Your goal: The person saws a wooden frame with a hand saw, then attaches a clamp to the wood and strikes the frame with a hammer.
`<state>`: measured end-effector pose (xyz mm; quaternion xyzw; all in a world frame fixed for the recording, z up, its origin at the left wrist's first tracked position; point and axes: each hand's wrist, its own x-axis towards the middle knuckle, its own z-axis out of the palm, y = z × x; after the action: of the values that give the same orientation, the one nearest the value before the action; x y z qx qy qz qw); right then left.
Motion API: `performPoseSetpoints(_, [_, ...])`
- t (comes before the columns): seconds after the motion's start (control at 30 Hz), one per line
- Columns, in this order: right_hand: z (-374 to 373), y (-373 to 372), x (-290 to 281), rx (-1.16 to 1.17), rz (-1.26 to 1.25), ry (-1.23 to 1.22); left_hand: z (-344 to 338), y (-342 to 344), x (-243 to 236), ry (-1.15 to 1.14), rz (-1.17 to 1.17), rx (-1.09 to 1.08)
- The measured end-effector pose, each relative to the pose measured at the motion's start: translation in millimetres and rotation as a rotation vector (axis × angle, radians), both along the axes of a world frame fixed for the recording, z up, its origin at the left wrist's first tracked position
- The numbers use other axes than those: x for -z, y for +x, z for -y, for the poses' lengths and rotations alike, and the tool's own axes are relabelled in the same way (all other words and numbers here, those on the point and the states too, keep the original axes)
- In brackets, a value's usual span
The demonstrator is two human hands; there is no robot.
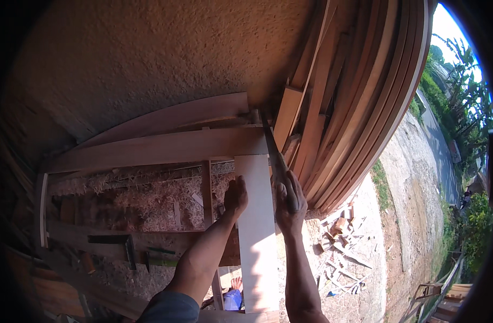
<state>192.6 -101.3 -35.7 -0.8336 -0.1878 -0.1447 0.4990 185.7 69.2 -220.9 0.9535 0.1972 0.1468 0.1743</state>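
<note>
We should brace the pale board beside our left hand, fingers curled, hold unclear, our right hand clasping the long tool within its fingers.

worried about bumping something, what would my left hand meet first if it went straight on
Likely the pale board: the left hand overlaps that board's left edge in view, though depth makes it unclear whether they touch.
</note>
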Motion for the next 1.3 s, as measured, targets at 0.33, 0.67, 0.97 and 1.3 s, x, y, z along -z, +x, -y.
performPoseSetpoints(0.33, [-32,83,-11,-0.065,0.055,0.054,13,7,3,0.013,-0.02,0.009])
performPoseSetpoints(0.67, [61,-92,-14,-0.041,0.064,-0.159,6,-3,1,-0.073,-0.02,-0.009])
performPoseSetpoints(0.97, [6,-8,-1,-0.05,0.039,-0.048,-8,4,-9,-0.05,-0.003,-0.013])
performPoseSetpoints(1.3, [-46,99,0,-0.035,0.102,-0.002,13,13,-7,-0.315,0.009,-0.086])
